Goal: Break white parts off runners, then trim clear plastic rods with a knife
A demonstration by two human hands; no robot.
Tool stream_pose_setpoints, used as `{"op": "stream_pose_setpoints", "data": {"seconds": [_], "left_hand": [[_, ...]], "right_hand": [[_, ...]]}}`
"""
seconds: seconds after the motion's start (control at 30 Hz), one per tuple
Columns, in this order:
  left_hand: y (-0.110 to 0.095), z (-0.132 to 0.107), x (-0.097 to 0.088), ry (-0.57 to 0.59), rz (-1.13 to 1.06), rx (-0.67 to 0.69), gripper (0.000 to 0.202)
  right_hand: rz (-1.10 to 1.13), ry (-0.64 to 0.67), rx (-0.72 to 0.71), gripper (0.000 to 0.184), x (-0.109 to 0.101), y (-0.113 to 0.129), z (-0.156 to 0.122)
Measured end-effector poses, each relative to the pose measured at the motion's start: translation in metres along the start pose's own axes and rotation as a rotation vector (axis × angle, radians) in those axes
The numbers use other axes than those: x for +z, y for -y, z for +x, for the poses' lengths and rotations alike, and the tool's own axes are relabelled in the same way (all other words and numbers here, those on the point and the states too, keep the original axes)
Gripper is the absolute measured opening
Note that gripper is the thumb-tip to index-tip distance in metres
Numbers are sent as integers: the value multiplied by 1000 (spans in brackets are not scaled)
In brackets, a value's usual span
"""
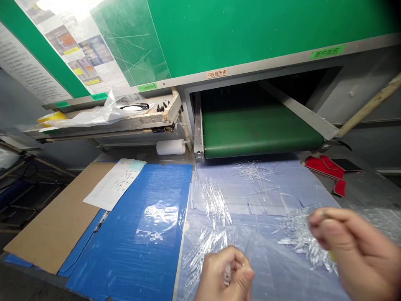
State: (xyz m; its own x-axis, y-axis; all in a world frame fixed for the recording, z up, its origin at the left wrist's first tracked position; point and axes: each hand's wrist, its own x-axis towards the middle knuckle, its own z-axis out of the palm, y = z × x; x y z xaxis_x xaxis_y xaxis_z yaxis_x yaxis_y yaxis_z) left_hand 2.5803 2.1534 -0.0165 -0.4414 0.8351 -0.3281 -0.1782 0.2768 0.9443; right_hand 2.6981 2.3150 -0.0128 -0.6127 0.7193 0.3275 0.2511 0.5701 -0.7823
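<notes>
My left hand [230, 274], low in the middle, is closed around a small clear plastic piece [227, 274]. At the right, my right hand [354, 246] is pinched closed and slightly blurred; what sits between thumb and finger is too small to make out. A bit of yellow shows under that hand. Behind it lies a heap of clear plastic pieces [305, 236] on the bluish sheet [266, 255]. A second pile of clear pieces [200, 253] is beside my left hand. Farther back are a neater row of pieces [216, 202] and a loose scatter [253, 170].
A green conveyor belt [260, 129] ends above the sheet's far edge. To the left lie a blue board [122, 246], brown cardboard [59, 217], papers [115, 184] and a clear bag [159, 217]. Red and black pads [324, 166] sit at right. A shelf tray [150, 119] overhangs the back left.
</notes>
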Motion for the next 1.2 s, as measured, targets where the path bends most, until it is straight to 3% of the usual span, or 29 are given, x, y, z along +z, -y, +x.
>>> {"op": "stream_pose_setpoints", "data": {"seconds": [0.13, 0.23, 0.33, 0.4, 0.47, 0.53, 0.67, 0.73, 0.83, 0.9, 0.97, 1.07, 1.2], "left_hand": [[0, 4, 0, 52, -100, -49, 48], [7, 5, -3, 64, -63, -44, 50], [29, 7, -17, -7, 163, 15, 45], [50, 9, -30, -154, 441, 93, 35], [70, 11, -43, -235, 667, 35, 29], [86, 12, -52, -242, 819, -84, 26], [95, 11, -54, -234, 900, -213, 37], [91, 10, -48, -224, 867, -172, 33], [80, 14, -32, -139, 707, -7, 15], [71, 17, -20, -55, 540, 76, 13], [61, 19, -12, 45, 331, 65, 22], [41, 18, -9, 151, 31, 9, 37], [20, 13, -12, 253, -138, 7, 40]], "right_hand": [[3, 274, -66, 23, 25, 8, -10], [-51, 269, -52, 24, 43, 14, -14], [-110, 170, 4, 20, 45, 12, -10], [-112, 213, 43, 21, 43, 7, -8], [-109, 313, 44, 19, 42, 1, -8], [-108, 420, 7, 16, 45, -4, -11], [-114, 568, -37, 14, 53, -6, -19], [-88, 625, -19, 13, 56, -3, -21], [42, 709, 9, 26, 61, 5, -23], [147, 739, -1, 13, 64, 9, -22], [205, 745, 32, 11, 63, 11, -18], [273, 752, 206, 18, 54, 9, -6], [458, 808, 397, 20, 38, 8, 9]]}}
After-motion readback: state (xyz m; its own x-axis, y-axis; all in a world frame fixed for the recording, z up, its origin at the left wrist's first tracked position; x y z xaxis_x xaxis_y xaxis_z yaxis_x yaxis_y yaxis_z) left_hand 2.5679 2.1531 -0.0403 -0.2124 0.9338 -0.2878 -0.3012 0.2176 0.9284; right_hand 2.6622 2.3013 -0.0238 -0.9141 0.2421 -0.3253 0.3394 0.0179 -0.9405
